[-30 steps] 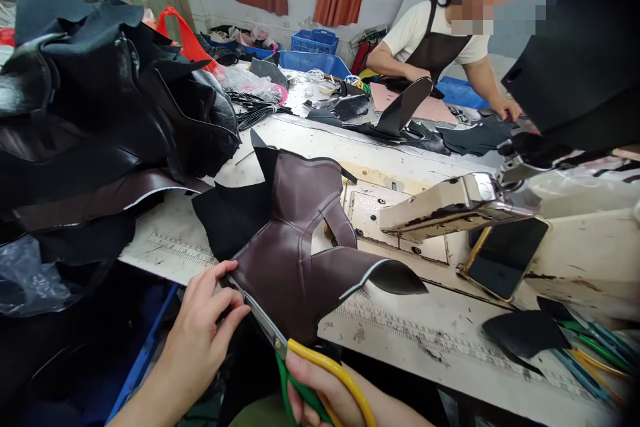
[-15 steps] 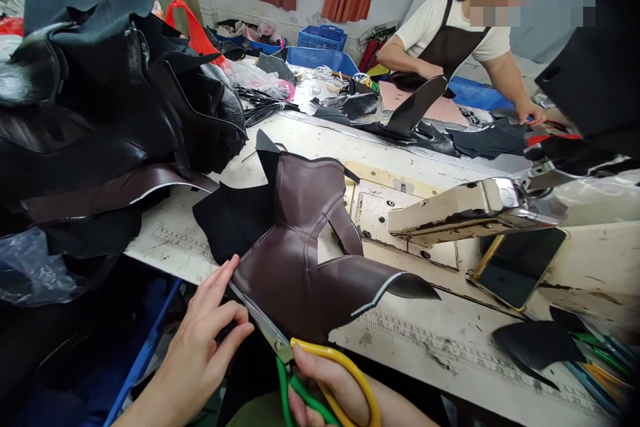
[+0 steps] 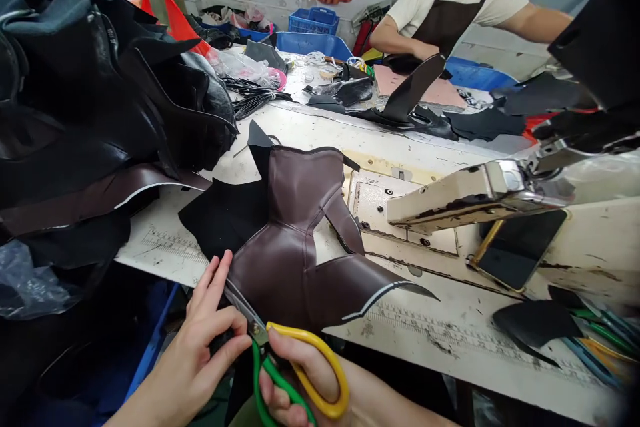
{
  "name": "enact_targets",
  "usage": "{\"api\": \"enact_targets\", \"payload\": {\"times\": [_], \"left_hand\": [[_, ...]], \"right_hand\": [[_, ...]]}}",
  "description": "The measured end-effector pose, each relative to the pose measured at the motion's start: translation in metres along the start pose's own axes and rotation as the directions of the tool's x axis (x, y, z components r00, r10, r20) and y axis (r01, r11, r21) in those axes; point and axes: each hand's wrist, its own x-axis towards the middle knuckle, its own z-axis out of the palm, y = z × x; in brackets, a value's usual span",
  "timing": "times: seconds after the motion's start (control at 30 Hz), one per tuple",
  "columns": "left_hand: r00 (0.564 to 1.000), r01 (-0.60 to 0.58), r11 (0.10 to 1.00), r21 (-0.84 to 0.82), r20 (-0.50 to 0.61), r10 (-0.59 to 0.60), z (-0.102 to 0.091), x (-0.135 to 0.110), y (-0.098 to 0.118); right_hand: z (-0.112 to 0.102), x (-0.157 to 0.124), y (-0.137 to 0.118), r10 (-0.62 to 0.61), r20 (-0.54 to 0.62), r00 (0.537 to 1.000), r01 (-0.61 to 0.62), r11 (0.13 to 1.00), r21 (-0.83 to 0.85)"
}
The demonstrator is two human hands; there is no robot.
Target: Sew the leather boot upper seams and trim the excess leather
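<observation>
A sewn brown leather piece (image 3: 280, 260) with black lining (image 3: 225, 217) lies on the white worktable, and its near edge overhangs the front. My right hand (image 3: 287, 373) grips scissors (image 3: 320, 363) with one yellow and one green handle. Their blades lie along the leather's lower left edge, partly hidden beneath it. At that same edge is my left hand (image 3: 205, 333), two fingers stretched out and touching the leather. Its thumb and forefinger are pinched together beside the scissors' pivot; what they hold, if anything, is hidden.
A sewing machine (image 3: 460, 197) stands on the right, a phone (image 3: 523, 247) leaning against it. Black scraps (image 3: 537, 330) and more scissors lie at the near right. Piled leather pieces (image 3: 125, 100) fill the left. Across the table, a person (image 3: 425, 13) in an apron handles leather.
The scissors and my right hand have shifted left along the leather's edge. My left hand keeps its pinch. The person opposite has stretched one arm to the right. The whole view has tilted slightly.
</observation>
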Motion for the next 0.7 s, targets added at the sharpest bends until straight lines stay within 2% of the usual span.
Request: {"api": "enact_targets", "payload": {"times": [0.1,0.27,0.33,0.4,0.47,0.5,0.53,0.6,0.7], "left_hand": [[0.999,-0.039,0.999,0.002,-0.025,0.039,0.002,-0.002,0.002],[0.994,0.015,1.000,0.004,-0.111,-0.014,-0.007,-0.007,0.002],[0.988,0.037,0.993,-0.111,-0.143,-0.053,-0.014,-0.006,-0.005],[0.948,0.132,0.935,-0.329,-0.233,-0.216,-0.019,0.002,-0.014],[0.848,0.249,0.814,-0.524,-0.288,-0.445,-0.024,0.015,-0.021],[0.804,0.289,0.767,-0.573,-0.290,-0.520,-0.025,0.023,-0.023],[0.779,0.323,0.743,-0.586,-0.281,-0.560,-0.027,0.030,-0.024],[0.791,0.376,0.755,-0.537,-0.238,-0.563,-0.031,0.044,-0.024],[0.811,0.434,0.792,-0.431,-0.197,-0.551,-0.035,0.055,-0.017]], "right_hand": [[0.009,0.004,-0.002,0.023,-0.016,1.000,-0.023,1.000,0.020],[0.010,0.010,0.000,0.006,0.024,1.000,-0.007,1.000,0.029],[0.007,0.014,0.001,-0.010,0.030,1.000,0.009,1.000,0.013],[0.004,0.020,0.002,-0.037,0.029,0.999,0.037,0.999,-0.016],[0.004,0.024,0.002,-0.066,0.026,0.997,0.068,0.994,-0.083],[0.005,0.023,0.002,-0.086,0.018,0.996,0.088,0.987,-0.131],[0.007,0.020,0.001,-0.117,0.000,0.993,0.115,0.975,-0.189],[0.012,0.005,0.001,-0.220,-0.050,0.974,0.191,0.923,-0.334],[0.016,-0.031,0.003,-0.380,-0.091,0.920,0.258,0.765,-0.590]]}}
